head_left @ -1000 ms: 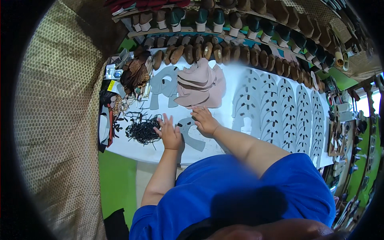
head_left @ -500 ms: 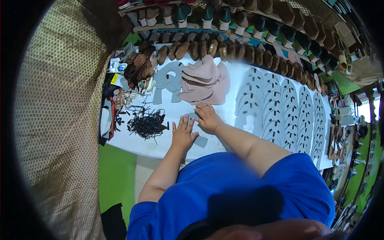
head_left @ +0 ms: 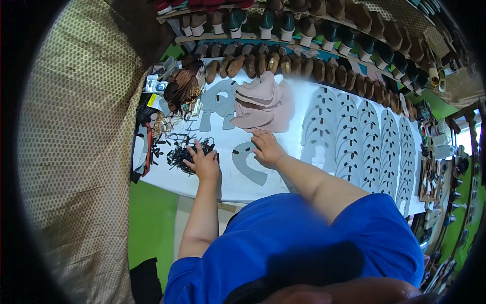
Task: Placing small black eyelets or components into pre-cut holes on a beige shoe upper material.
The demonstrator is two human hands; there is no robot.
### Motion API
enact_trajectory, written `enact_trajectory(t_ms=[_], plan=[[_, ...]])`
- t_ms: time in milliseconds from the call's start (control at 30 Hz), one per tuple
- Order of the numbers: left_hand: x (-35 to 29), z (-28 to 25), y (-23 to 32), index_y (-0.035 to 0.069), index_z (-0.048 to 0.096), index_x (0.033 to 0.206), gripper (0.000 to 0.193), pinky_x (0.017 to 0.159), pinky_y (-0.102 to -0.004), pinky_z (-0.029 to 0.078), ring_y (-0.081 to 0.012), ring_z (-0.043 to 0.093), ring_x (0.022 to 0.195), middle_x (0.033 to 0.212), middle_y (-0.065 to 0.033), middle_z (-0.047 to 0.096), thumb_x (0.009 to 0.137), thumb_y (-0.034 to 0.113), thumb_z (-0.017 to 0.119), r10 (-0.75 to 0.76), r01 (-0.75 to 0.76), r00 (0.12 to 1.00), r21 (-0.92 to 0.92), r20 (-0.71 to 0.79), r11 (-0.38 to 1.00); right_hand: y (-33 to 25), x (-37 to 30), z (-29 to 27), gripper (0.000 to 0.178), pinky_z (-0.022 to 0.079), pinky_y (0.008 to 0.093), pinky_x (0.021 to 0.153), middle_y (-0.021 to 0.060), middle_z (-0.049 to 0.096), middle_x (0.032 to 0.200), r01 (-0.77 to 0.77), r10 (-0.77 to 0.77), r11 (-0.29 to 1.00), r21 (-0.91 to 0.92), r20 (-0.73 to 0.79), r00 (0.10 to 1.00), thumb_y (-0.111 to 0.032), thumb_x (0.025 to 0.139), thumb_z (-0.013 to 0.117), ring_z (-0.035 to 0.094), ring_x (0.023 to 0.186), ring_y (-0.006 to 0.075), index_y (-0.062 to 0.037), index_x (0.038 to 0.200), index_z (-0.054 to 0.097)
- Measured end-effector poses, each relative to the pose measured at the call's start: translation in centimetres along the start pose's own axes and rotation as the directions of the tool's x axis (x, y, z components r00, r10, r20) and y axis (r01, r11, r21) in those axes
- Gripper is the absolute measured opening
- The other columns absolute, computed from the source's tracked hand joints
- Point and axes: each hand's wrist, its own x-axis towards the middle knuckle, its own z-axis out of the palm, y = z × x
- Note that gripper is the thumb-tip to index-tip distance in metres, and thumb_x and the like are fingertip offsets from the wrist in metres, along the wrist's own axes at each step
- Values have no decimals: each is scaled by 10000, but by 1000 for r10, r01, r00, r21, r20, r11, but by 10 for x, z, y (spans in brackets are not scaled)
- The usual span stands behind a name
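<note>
A curved grey piece of sheet material [head_left: 248, 166], shaped like a horseshoe, lies on the white tabletop in front of me. Small dark marks or bits show at its upper ends. My right hand [head_left: 269, 148] rests at its upper right end, fingers apart and nothing visibly gripped. To the left, my left hand [head_left: 204, 163] reaches over the edge of a tangled heap of short black strips [head_left: 178, 154]. Its fingers are spread, some lying on the heap. Beyond them sit a stack of pink cut pieces [head_left: 260, 104] and several loose grey pieces [head_left: 215, 107].
Rows of overlapping grey curved pieces with dark bits [head_left: 349, 137] cover the table's right side. Brown shoe forms [head_left: 298, 66] line the back edge beneath shelves of heeled shoes [head_left: 267, 25]. Brown pieces [head_left: 179, 88] lie at the left; a patterned curtain [head_left: 83, 152] hangs beside the table.
My left hand has moved left from the grey piece onto the black heap, uncovering the curved piece. My right hand stays near the same place. The view has shifted slightly.
</note>
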Motion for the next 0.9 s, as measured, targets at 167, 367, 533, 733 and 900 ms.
enact_trajectory(t_ms=[167, 367, 533, 733, 900], plan=[[5, -22, 11, 261, 789, 923, 129, 1128, -733, 9, -419, 88, 1527, 1658, -88, 214, 797, 251, 767, 121, -122, 984, -3, 132, 993, 2, 0, 3, 491, 209, 552, 1198, 175, 449, 1458, -13, 13, 1000, -10, 9, 1000, -348, 930, 579, 381, 1396, 354, -57, 1322, 524], [9, 0, 3, 237, 762, 803, 65, 1122, -744, 14, -424, 100, 1526, 1643, -115, 256, 753, 236, 804, 169, -168, 984, -33, 51, 985, 0, 0, 1, 502, 189, 524, 1214, 181, 438, 1474, -26, 26, 1000, -10, 36, 999, -358, 939, 571, 361, 1416, 340, -50, 1332, 530], [-8, 4, 31, 226, 752, 787, 43, 1102, -766, 8, -410, 118, 1527, 1617, -129, 317, 770, 254, 780, 295, -268, 952, -238, 86, 933, 0, -2, -1, 517, 188, 510, 1218, 193, 429, 1487, -40, 40, 999, -6, 28, 999, -354, 936, 580, 356, 1418, 347, -37, 1342, 532], [-11, 25, 38, 193, 733, 775, 37, 1079, -792, 45, -399, 190, 1516, 1593, -109, 373, 768, 222, 755, 511, -503, 846, -91, 154, 860, 2, -5, -1, 511, 291, 497, 1167, 185, 487, 1428, -21, 22, 1000, 7, -96, 995, -365, 903, 631, 427, 1347, 365, -33, 1285, 560], [-3, 31, 36, 159, 705, 743, 59, 1103, -767, 57, -344, 257, 1505, 1579, -99, 399, 763, 203, 740, 656, -652, 749, -72, 91, 755, 5, -6, 3, 547, 333, 468, 1129, 176, 516, 1391, -55, 65, 997, 61, -162, 985, -407, 881, 653, 449, 1317, 364, -32, 1269, 566]])
